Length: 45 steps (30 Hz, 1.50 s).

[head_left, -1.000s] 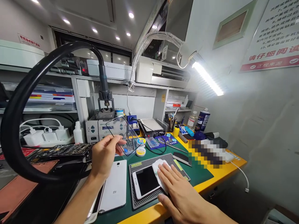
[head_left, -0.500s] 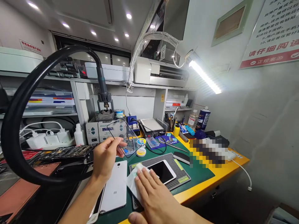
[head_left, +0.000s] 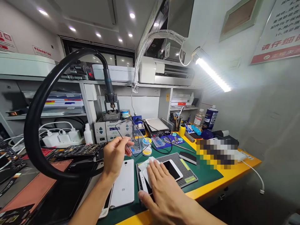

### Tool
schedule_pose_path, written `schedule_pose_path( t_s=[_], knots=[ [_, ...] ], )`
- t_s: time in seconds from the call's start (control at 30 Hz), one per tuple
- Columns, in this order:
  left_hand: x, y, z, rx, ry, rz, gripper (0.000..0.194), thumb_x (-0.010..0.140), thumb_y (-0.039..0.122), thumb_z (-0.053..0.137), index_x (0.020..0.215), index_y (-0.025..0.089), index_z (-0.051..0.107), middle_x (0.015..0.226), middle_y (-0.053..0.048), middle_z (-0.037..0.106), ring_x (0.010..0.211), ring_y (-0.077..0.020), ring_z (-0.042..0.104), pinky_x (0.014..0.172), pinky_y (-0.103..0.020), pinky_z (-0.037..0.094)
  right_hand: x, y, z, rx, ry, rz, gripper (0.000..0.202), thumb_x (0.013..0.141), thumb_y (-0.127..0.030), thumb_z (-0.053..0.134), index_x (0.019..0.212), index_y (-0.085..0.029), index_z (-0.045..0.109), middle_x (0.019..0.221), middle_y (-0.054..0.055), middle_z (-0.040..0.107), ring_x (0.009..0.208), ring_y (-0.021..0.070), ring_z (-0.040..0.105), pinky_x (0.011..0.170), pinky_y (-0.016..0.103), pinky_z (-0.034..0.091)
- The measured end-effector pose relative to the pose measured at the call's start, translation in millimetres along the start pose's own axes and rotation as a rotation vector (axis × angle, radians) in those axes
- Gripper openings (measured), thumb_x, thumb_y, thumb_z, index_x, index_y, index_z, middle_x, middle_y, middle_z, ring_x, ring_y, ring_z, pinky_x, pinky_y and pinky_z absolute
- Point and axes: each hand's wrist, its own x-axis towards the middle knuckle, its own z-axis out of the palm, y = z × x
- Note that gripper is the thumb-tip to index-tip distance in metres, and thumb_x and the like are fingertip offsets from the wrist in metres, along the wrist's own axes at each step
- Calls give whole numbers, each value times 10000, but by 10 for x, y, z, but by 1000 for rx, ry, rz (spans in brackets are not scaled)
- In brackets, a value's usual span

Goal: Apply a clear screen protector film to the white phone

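The right hand (head_left: pixel 165 189) lay flat, gripping nothing, its fingers stretched out over a white wipe (head_left: pixel 143 165). Directly beneath was the dark-screened phone (head_left: pixel 173 170), partly hidden, one end showing past the wipe to the left and the other past the fingertips to the right. Its long axis ran left to right, the right end angled away from the person, so the fingers crossed it. The left hand (head_left: pixel 114 156) was farther off, beyond the phone's left end, thumb and fingers closed on a clear panel (head_left: pixel 135 134) with a dark border (held tilted, above the bench). A perforated mat (head_left: pixel 176 157) supported the phone; a white-backed handset (head_left: pixel 124 184) lay to its left.
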Motion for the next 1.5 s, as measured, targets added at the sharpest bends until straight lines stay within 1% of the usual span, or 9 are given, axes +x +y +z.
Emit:
schedule_pose_path(
  t_s=[0.23, 0.4, 0.5, 0.7, 0.87, 1.07, 1.23, 1.33, 1.5],
  knots=[
    [27, -26, -37, 15, 19, -16, 206, 746, 368, 675, 778, 166, 704, 670, -9, 727, 443, -117, 550, 437, -233, 473, 12, -113, 401, -89, 166, -238, 853, 960, -652, 336, 1496, 12, 337, 1538, 263, 242, 1438, 415, 192, 1159, 578, 262],
    [18, -19, -41, 21, 19, -25, 194, 724, 350, 697, 775, 164, 713, 682, -14, 728, 471, -115, 553, 447, -219, 472, -80, 102, 804, -387, 444, -326, 497, 1016, -302, 402, 1439, -47, 449, 1481, 182, 415, 1363, 371, 422, 1075, 515, 448],
    [20, -20, -49, 19, 19, -36, 192, 721, 349, 699, 774, 165, 717, 679, -15, 727, 482, -117, 556, 451, -214, 471, -238, 284, 677, -424, 445, -341, 543, 1010, -353, 426, 1456, -43, 425, 1487, 181, 411, 1371, 358, 419, 1107, 492, 414],
    [7, -19, -25, 11, 20, -34, 175, 724, 341, 698, 761, 170, 714, 656, -11, 720, 482, -125, 559, 447, -222, 468, -646, 575, 29, -274, 165, -83, 777, 968, -562, 418, 1534, -48, 280, 1566, 204, 209, 1443, 395, 249, 1158, 560, 303],
    [-17, 1, 1, 7, 26, -20, 166, 732, 332, 690, 762, 171, 711, 664, -12, 724, 481, -127, 558, 449, -228, 469, -699, 593, -42, -281, 166, 22, 753, 994, -540, 354, 1519, -4, 285, 1557, 236, 201, 1441, 413, 215, 1151, 579, 311],
    [-12, 6, -14, 3, 27, -26, 185, 731, 347, 693, 771, 168, 715, 666, -12, 722, 479, -123, 553, 455, -226, 462, -432, 276, 611, -345, 407, -53, 808, 918, -591, 481, 1406, 53, 476, 1470, 315, 352, 1354, 493, 351, 1060, 597, 431],
    [11, -5, -7, 16, 33, -52, 209, 704, 357, 710, 787, 166, 718, 676, -4, 723, 479, -115, 551, 466, -220, 462, -57, -5, 1199, -450, 695, -187, 458, 986, -276, 436, 1356, -25, 536, 1383, 231, 543, 1285, 405, 514, 1046, 549, 472],
    [27, -14, -15, 22, 57, -60, 204, 696, 356, 710, 775, 168, 716, 672, 2, 721, 479, -110, 548, 463, -214, 460, -114, 92, 1087, -438, 697, -237, 481, 990, -329, 440, 1358, -36, 539, 1397, 208, 537, 1317, 387, 486, 1079, 537, 440],
    [17, -14, -16, 24, 57, -62, 201, 690, 354, 715, 776, 172, 725, 674, -1, 721, 486, -114, 549, 466, -217, 462, -604, 478, 364, -355, 429, -77, 744, 952, -550, 441, 1417, 30, 470, 1476, 267, 386, 1372, 414, 388, 1086, 525, 430]
  ],
)
